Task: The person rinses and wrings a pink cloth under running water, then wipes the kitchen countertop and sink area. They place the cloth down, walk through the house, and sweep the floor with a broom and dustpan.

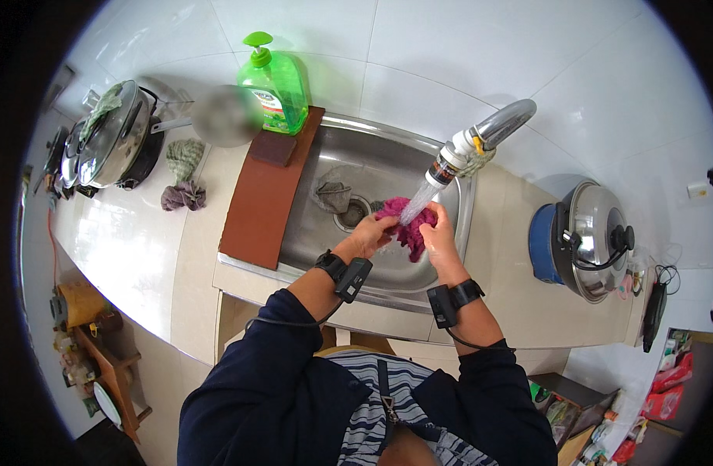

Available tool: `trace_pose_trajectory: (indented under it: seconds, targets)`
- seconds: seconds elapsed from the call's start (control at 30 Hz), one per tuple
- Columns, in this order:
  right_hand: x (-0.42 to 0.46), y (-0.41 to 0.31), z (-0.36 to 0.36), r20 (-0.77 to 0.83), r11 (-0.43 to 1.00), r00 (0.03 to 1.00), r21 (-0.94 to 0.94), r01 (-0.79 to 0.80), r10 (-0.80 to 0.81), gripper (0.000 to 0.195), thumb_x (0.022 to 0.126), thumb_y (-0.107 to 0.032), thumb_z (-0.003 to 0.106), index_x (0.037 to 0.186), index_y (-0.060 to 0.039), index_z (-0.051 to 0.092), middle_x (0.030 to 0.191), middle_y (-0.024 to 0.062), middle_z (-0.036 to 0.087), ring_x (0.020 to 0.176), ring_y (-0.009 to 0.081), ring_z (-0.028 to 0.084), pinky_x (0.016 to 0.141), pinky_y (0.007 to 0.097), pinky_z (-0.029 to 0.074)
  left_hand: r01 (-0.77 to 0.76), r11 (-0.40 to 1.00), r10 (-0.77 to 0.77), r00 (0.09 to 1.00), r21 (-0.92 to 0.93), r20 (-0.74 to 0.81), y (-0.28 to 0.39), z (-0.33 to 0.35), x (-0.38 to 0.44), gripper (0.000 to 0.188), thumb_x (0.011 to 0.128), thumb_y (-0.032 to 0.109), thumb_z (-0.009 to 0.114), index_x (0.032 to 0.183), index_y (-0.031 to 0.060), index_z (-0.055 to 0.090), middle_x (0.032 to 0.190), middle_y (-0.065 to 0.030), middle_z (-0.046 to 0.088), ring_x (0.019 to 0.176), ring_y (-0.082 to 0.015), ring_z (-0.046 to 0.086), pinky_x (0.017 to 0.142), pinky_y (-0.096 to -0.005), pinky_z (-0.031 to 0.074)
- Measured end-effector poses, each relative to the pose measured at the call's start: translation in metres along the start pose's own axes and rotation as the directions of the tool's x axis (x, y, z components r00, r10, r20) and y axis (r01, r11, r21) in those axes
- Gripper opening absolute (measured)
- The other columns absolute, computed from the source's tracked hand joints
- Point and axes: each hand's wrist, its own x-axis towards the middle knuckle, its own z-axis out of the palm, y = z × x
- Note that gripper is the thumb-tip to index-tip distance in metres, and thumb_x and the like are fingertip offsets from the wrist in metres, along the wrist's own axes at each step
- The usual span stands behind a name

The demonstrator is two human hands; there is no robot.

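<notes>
Between both hands a wet magenta cloth (413, 235) is spread under running water over the stainless steel sink (327, 145). My left hand (369, 234) pinches its left edge, and my right hand (440, 236) grips its right side. Water streams onto the cloth from a white filter nozzle (443, 166) on the curved chrome faucet (505, 123). A grey-brown cloth (333, 197) lies in the basin beside the drain strainer (353, 213). Behind the magenta cloth, a small grey piece shows, too covered to identify.
A red-brown board (263, 204) spans the sink's left side, carrying a dark sponge-like block (273, 148) and a green pump bottle (275, 87). Crumpled cloths (184, 175) and a lidded pan (114, 137) sit farther left. To the right stands a lidded wok (595, 239) by a blue pot (544, 244).
</notes>
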Motion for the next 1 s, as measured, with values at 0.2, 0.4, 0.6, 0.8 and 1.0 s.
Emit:
trace_pose_trajectory:
  seconds: [0.2, 0.4, 0.6, 0.8, 1.0]
  targets:
    - [0.001, 0.008, -0.013, 0.254, 0.868, 0.945, 0.398, -0.299, 0.209, 0.039, 0.078, -0.002, 0.05, 0.116, 0.0012, 0.043, 0.107, 0.0113, 0.053, 0.094, 0.0179, 0.054, 0.084, 0.0293, 0.043, -0.045, 0.934, 0.09, 0.99, -0.355, 0.112, 0.015, -0.002, -0.006, 0.041, 0.091, 0.036, 0.033, 0.117, 0.0075, 0.048, 0.113, -0.0095, 0.055, 0.102, -0.0244, 0.054, 0.089, -0.0396, 0.041]
    - [0.007, -0.01, 0.0, 0.446, 0.849, 0.858, 0.323, -0.419, 0.254, 0.036, 0.085, -0.015, 0.054, 0.116, 0.0002, 0.044, 0.106, 0.0102, 0.054, 0.096, 0.0163, 0.054, 0.083, 0.0305, 0.044, 0.124, 0.951, -0.052, 0.967, -0.282, 0.251, 0.018, 0.002, -0.01, 0.052, 0.09, 0.05, 0.028, 0.118, 0.0111, 0.047, 0.115, -0.0069, 0.054, 0.103, -0.0229, 0.053, 0.088, -0.0421, 0.041]
    - [0.015, -0.021, -0.005, 0.441, 0.667, 0.881, 0.606, -0.435, 0.174, 0.028, 0.085, -0.013, 0.053, 0.109, 0.0001, 0.048, 0.104, 0.0104, 0.056, 0.095, 0.0203, 0.056, 0.082, 0.0358, 0.046, 0.031, 0.986, -0.029, 1.0, -0.165, 0.012, 0.009, -0.028, -0.003, 0.051, 0.088, 0.055, 0.033, 0.121, 0.0167, 0.044, 0.115, -0.008, 0.053, 0.102, -0.0223, 0.052, 0.08, -0.0395, 0.042]
    - [0.012, -0.032, -0.006, 0.44, 0.582, 0.882, 0.677, -0.45, 0.17, 0.029, 0.085, -0.01, 0.05, 0.111, 0.001, 0.046, 0.105, 0.0122, 0.056, 0.094, 0.0224, 0.057, 0.081, 0.0382, 0.047, 0.236, 0.969, -0.202, 0.931, 0.079, -0.304, 0.001, 0.011, -0.011, 0.068, 0.082, 0.06, 0.042, 0.133, 0.0185, 0.025, 0.132, -0.0126, 0.036, 0.125, -0.0273, 0.028, 0.103, -0.055, 0.01]
    - [-0.01, -0.022, 0.031, -0.064, 0.998, 0.998, 0.06, -0.007, 0.011, 0.031, 0.084, -0.02, 0.053, 0.108, -0.0007, 0.045, 0.101, 0.0148, 0.057, 0.089, 0.0263, 0.058, 0.077, 0.0328, 0.045, -0.165, 0.946, 0.14, 0.984, -0.28, -0.106, -0.013, 0.018, 0.02, 0.041, 0.089, 0.044, 0.042, 0.113, 0.0111, 0.047, 0.103, -0.0075, 0.055, 0.094, -0.0205, 0.054, 0.082, -0.0373, 0.044]
